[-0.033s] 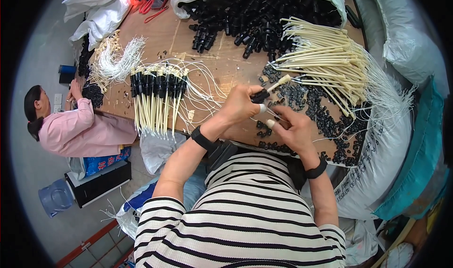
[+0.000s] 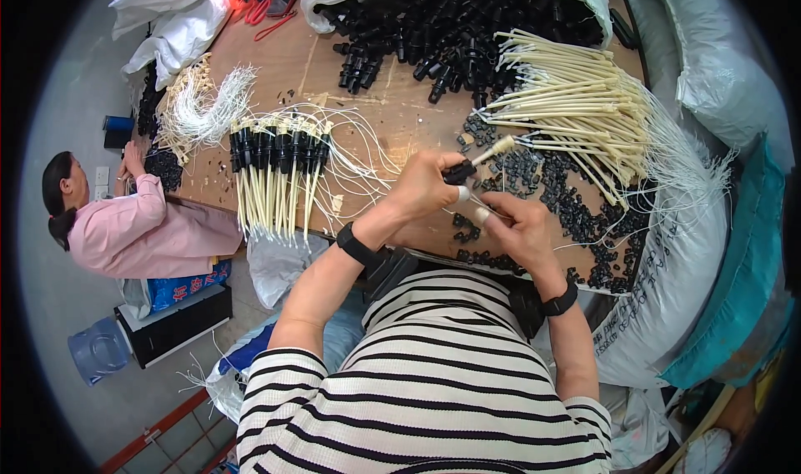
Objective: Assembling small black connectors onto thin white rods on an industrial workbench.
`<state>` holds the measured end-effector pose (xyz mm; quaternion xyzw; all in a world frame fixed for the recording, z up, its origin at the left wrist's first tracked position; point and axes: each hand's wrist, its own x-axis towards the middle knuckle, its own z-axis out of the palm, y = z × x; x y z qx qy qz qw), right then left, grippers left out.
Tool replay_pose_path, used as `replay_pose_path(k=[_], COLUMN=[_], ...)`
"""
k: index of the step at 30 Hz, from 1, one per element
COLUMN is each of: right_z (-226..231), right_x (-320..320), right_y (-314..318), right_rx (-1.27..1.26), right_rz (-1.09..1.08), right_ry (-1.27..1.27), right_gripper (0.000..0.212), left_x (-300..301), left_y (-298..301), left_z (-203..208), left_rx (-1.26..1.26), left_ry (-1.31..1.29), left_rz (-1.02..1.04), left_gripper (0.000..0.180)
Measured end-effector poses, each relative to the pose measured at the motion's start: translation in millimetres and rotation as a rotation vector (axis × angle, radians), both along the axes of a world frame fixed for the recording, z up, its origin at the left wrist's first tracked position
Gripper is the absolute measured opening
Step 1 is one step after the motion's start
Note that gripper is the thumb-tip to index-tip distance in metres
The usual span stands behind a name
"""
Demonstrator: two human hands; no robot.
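Observation:
My left hand [image 2: 430,182] is closed round a black plastic connector [image 2: 459,172]. A cream-coloured tube [image 2: 498,148] sticks out of the connector's far right end. Just to the right, my right hand [image 2: 521,224] pinches a thin white cord [image 2: 477,200] that runs toward the left hand. Pale wraps cover the tips of some fingers. Small black clips [image 2: 576,211] lie scattered under and beside the right hand. Left of my hands rests a row of black connectors [image 2: 279,148] with cream tubes through them, their white cords trailing to the right.
A pile of cream tubes [image 2: 576,107] with white cords lies at the right. Behind it, a white sack [image 2: 613,7] spills black connectors [image 2: 450,32]. Another bundle of white cords [image 2: 213,107] sits far left, near a co-worker in pink [image 2: 125,232]. Full sacks [image 2: 692,257] line the table's right edge.
My right hand's fingers have shifted slightly and drawn closer together on the cord. The left hand and the connector have barely moved.

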<state>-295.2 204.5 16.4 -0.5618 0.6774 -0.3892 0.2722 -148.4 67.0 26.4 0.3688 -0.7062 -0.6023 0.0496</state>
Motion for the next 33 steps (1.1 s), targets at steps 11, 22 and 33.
replay_pose_path(k=[11,22,33], right_z=[-11,-7,-5], right_x=[3,11,8], right_y=[-8,-8,-6], right_rx=[-0.197,-0.141,-0.099], right_rz=[-0.146,0.028,0.043], right_ry=[0.186,0.106,-0.086], right_gripper=[0.015,0.02,0.023], left_x=[15,9,14], left_y=[4,8,10], left_z=[-16,7,-6], left_rx=[-0.613,-0.413,-0.697], left_ry=[-0.05,0.039,0.53], left_rz=[-0.236,-0.367,-0.131], left_gripper=[0.035,0.043,0.025])
